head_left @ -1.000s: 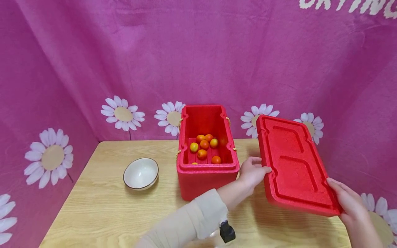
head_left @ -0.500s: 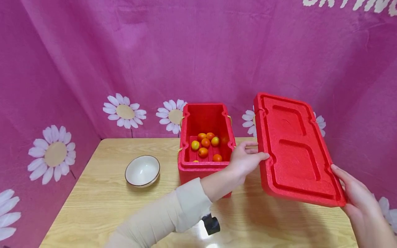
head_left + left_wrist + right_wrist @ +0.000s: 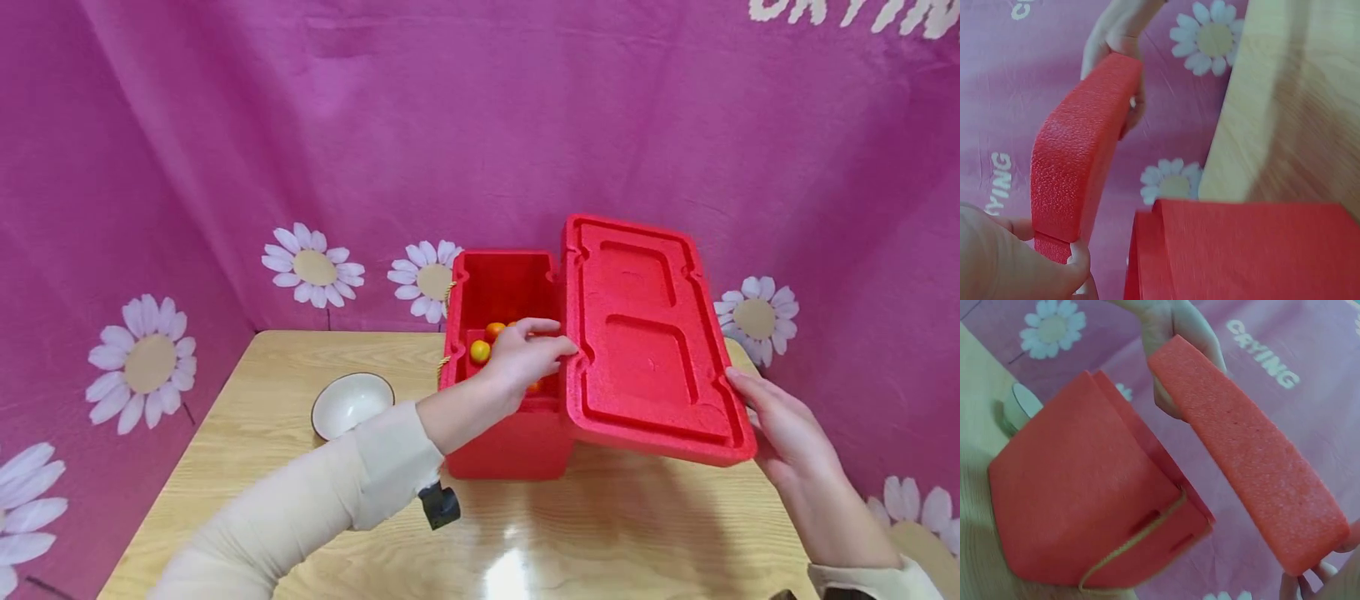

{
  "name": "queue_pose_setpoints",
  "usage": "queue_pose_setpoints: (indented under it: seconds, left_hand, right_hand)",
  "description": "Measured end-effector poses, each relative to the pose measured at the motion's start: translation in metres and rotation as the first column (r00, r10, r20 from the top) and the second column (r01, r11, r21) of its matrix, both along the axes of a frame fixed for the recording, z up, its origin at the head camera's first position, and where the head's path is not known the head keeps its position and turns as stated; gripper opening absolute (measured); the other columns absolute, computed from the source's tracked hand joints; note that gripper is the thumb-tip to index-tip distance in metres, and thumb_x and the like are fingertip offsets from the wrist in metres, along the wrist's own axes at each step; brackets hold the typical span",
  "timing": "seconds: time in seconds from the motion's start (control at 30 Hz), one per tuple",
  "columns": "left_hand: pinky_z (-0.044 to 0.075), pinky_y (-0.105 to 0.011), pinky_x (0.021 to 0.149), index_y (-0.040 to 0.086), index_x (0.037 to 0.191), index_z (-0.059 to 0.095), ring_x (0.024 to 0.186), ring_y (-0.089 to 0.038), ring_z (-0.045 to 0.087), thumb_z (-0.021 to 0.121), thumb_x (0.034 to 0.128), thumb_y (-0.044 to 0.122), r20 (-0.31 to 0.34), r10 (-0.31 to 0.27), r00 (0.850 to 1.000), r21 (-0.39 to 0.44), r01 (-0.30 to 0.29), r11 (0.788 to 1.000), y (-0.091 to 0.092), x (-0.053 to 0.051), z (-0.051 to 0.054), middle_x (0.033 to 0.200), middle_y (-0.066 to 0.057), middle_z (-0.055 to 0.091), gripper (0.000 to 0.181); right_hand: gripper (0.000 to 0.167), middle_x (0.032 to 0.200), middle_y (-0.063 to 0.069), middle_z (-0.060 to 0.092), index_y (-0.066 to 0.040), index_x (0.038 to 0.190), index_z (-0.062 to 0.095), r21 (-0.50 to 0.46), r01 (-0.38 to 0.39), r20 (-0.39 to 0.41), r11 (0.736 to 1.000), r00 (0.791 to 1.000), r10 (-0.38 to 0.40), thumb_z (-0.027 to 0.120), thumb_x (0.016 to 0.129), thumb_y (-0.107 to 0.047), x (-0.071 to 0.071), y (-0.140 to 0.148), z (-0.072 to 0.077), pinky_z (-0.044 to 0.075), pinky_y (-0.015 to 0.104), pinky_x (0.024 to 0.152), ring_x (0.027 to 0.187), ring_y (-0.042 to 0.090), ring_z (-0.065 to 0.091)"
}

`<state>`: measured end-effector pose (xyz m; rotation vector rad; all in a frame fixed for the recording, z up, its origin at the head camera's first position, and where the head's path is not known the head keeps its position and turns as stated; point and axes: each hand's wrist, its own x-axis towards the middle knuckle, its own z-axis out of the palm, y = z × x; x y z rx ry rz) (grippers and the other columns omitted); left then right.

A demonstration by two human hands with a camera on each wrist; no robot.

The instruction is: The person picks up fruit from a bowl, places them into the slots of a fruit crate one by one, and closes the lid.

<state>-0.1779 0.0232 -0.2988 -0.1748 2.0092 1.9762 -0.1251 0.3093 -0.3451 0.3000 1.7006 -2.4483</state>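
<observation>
Between both hands, a red foam lid (image 3: 652, 350) is held up and tilted, its recessed face toward the head camera. My left hand (image 3: 521, 354) pinches its left edge, the thumb on the near face. My right hand (image 3: 787, 425) grips the right edge with the thumb in front and fingers behind. In the left wrist view the lid (image 3: 1079, 144) shows edge-on above the box. The red foam box (image 3: 510, 446) stands uncovered on the table, its right side partly hidden by the lid. Inside lie several orange and yellow tomatoes (image 3: 480, 351), mostly covered by my left hand.
A white bowl with a dark rim (image 3: 351, 404) stands left of the box, partly behind my left sleeve. The wooden table (image 3: 600, 533) meets a pink curtain with daisies (image 3: 525, 125). A yellow rope handle (image 3: 1135, 540) hangs on the box's side.
Both hands have lifted the lid and carried it left, from beside the box to partly over its right side. The box and bowl stay in place.
</observation>
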Motion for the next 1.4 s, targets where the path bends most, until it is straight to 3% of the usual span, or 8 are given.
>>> queue_pose_setpoints:
  seconds: [0.2, 0.43, 0.53, 0.8, 0.87, 0.93, 1.17, 1.4]
  left_hand:
    - [0.055, -0.032, 0.092, 0.005, 0.125, 0.057, 0.083, -0.012, 0.065, 0.065, 0.0859, 0.009, -0.054, 0.072, 0.996, 0.074, -0.068, 0.995, -0.031, -0.012, 0.005, 0.117, -0.014, 0.064, 0.040]
    - [0.054, -0.029, 0.091, 0.004, 0.130, 0.054, 0.084, -0.009, 0.062, 0.058, 0.0868, 0.004, -0.076, 0.120, 0.990, 0.110, -0.111, 0.988, -0.062, -0.020, 0.013, 0.118, -0.011, 0.061, 0.043]
    - [0.054, -0.027, 0.087, 0.002, 0.131, 0.054, 0.083, -0.008, 0.061, 0.057, 0.0858, 0.002, -0.118, 0.162, 0.980, 0.139, -0.145, 0.980, -0.071, -0.024, 0.019, 0.119, -0.011, 0.060, 0.045]
    - [0.051, -0.016, 0.069, 0.006, 0.126, 0.060, 0.083, -0.009, 0.058, 0.059, 0.0840, 0.003, -0.258, 0.229, 0.939, 0.051, -0.223, 0.973, -0.086, -0.033, 0.021, 0.112, -0.011, 0.062, 0.043]
    - [0.050, -0.016, 0.065, 0.007, 0.126, 0.061, 0.086, -0.011, 0.060, 0.059, 0.0839, 0.002, -0.311, 0.225, 0.923, 0.023, -0.230, 0.973, -0.091, -0.033, 0.018, 0.114, -0.014, 0.063, 0.043]
    - [0.050, -0.015, 0.067, 0.006, 0.126, 0.061, 0.090, -0.016, 0.062, 0.060, 0.0840, 0.001, -0.382, 0.221, 0.897, 0.010, -0.235, 0.972, -0.096, -0.032, 0.015, 0.117, -0.017, 0.064, 0.042]
    - [0.054, -0.022, 0.089, 0.001, 0.122, 0.062, 0.105, -0.026, 0.065, 0.063, 0.0841, -0.001, -0.597, 0.206, 0.775, 0.058, -0.215, 0.975, -0.105, -0.036, 0.010, 0.118, -0.020, 0.066, 0.038]
    - [0.053, -0.036, 0.097, -0.003, 0.120, 0.063, 0.104, -0.029, 0.066, 0.065, 0.0817, -0.007, -0.635, 0.267, 0.725, 0.131, -0.240, 0.962, -0.103, -0.042, 0.002, 0.116, -0.025, 0.066, 0.038]
  right_hand:
    - [0.014, 0.074, -0.013, 0.068, -0.025, 0.082, 0.069, 0.124, 0.112, -0.115, 0.986, 0.989, -0.098, 0.063, 0.092, -0.019, -0.022, -0.044, 0.018, 0.055, 0.017, 0.062, 0.068, -0.001, 0.064]
    - [0.010, 0.083, -0.023, 0.063, -0.031, 0.083, 0.066, 0.365, 0.196, -0.247, 0.910, 0.963, -0.108, 0.068, 0.089, -0.022, -0.043, -0.080, 0.036, 0.047, 0.008, 0.073, 0.079, -0.006, 0.057]
    - [0.007, 0.085, -0.022, 0.062, -0.027, 0.093, 0.065, 0.427, 0.191, -0.290, 0.884, 0.955, -0.067, 0.068, 0.088, -0.024, -0.053, -0.089, 0.045, 0.048, 0.006, 0.075, 0.081, -0.006, 0.058]
    - [0.052, 0.092, -0.026, 0.057, -0.005, 0.139, 0.049, 0.579, 0.218, -0.350, 0.786, 0.937, -0.002, 0.062, 0.092, -0.024, -0.070, -0.109, 0.057, 0.048, 0.004, 0.075, 0.090, -0.007, 0.056]
    - [0.052, 0.094, -0.025, 0.056, -0.005, 0.139, 0.048, 0.578, 0.234, -0.372, 0.782, 0.928, -0.002, 0.062, 0.092, -0.022, -0.072, -0.113, 0.054, 0.048, 0.004, 0.076, 0.091, -0.006, 0.056]
    - [0.046, 0.094, -0.023, 0.059, -0.005, 0.134, 0.053, 0.524, 0.259, -0.408, 0.811, 0.913, -0.027, 0.064, 0.091, -0.016, -0.074, -0.119, 0.050, 0.048, 0.004, 0.078, 0.090, -0.005, 0.058]
    - [0.030, 0.090, -0.016, 0.066, -0.007, 0.112, 0.061, 0.276, 0.340, -0.542, 0.899, 0.827, -0.147, 0.063, 0.085, 0.006, -0.077, -0.129, 0.043, 0.051, 0.008, 0.080, 0.087, 0.000, 0.063]
    - [0.029, 0.096, -0.013, 0.065, -0.006, 0.114, 0.060, 0.263, 0.368, -0.585, 0.892, 0.796, -0.156, 0.061, 0.087, 0.005, -0.082, -0.130, 0.036, 0.051, 0.008, 0.083, 0.093, 0.002, 0.063]
